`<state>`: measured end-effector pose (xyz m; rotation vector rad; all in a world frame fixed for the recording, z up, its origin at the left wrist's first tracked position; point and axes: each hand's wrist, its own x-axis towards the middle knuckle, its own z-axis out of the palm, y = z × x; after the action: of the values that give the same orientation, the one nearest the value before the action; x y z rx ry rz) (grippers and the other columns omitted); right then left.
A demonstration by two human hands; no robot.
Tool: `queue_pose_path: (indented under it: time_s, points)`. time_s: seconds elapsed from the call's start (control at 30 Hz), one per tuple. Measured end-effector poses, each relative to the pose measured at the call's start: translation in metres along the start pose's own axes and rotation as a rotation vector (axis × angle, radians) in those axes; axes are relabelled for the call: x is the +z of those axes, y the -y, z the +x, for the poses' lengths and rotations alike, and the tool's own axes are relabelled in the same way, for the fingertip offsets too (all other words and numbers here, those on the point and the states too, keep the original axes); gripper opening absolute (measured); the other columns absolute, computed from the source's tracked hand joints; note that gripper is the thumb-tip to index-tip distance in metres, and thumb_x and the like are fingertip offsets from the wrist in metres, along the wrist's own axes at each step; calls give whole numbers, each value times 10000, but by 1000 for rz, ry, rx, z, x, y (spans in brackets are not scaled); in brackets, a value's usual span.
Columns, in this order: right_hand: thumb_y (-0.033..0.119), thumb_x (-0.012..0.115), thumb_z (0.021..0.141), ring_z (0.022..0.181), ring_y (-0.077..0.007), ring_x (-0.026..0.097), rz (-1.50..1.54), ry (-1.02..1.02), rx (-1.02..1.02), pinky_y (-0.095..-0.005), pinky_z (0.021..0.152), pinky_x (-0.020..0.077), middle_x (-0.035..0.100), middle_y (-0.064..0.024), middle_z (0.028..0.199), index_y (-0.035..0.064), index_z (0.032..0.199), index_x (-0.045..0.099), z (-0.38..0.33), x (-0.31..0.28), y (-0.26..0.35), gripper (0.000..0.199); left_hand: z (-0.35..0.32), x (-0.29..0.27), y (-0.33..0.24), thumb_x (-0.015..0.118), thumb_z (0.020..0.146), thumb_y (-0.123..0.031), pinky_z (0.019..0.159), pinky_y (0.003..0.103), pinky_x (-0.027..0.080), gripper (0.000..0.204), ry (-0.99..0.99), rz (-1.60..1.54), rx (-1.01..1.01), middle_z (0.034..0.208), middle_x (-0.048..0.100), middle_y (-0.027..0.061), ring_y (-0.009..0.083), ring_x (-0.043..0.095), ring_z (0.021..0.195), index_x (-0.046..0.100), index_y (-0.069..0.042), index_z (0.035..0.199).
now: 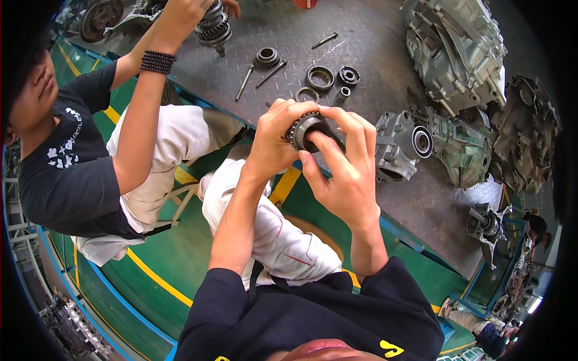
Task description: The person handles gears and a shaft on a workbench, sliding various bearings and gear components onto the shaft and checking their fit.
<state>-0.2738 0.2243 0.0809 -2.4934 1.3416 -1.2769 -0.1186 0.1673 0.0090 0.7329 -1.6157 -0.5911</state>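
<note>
Both my hands are raised at the near edge of the metal table, closed round one dark steel gear (299, 129) with a toothed rim and a wide bore. My left hand (276, 135) wraps its left side. My right hand (344, 159) holds the other side, with a finger reaching into the bore. Just beyond the gear, a thin ring (307, 94) lies partly hidden by my fingers. Near it are a toothed ring (320, 77), a dark hub (348, 75) and a small sleeve (343, 94).
Another gear (267, 57) and several bolts (245, 82) lie farther left on the table (373, 36). Large gearbox housings (454, 54) and a smaller casing (400, 144) stand at right. A co-worker (72, 162) sits at left, handling a gear shaft (214, 30).
</note>
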Motion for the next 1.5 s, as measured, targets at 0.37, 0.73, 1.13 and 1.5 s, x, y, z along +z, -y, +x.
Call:
queue_pose_path:
  time_s: [0.37, 0.73, 1.13, 1.5]
  points:
    - [85, 798, 797, 1244, -365, 525, 17, -6, 14, -471, 1047, 453, 595, -142, 1363, 13, 1042, 720, -3, 3, -2, 267, 4, -2, 0, 864, 692, -151, 800, 420, 491, 545, 26, 64, 64, 937, 716, 99, 324, 640, 838, 693, -80, 1205]
    - [68, 788, 836, 1246, -385, 544, 48, -131, 9, -487, 1050, 457, 611, -156, 1345, 3, 1088, 720, -14, 24, -12, 269, 8, -5, -4, 815, 708, -53, 788, 400, 483, 481, 31, 197, 110, 958, 732, 99, 302, 657, 835, 703, -88, 1174]
    - [107, 760, 881, 1309, -400, 481, 89, -76, 51, -496, 1088, 412, 581, -165, 1409, 11, 1084, 702, -17, 21, -16, 232, 8, -3, -3, 819, 678, -35, 792, 411, 463, 521, 38, 211, 111, 875, 684, 78, 307, 642, 805, 696, -88, 1181]
    - [153, 740, 906, 1336, -414, 462, 20, -154, 23, -496, 1110, 401, 555, -177, 1440, 15, 1134, 729, -19, 29, -16, 267, 10, 0, -4, 814, 691, -22, 800, 418, 477, 518, -4, 184, 111, 899, 695, 90, 319, 644, 815, 695, -89, 1192]
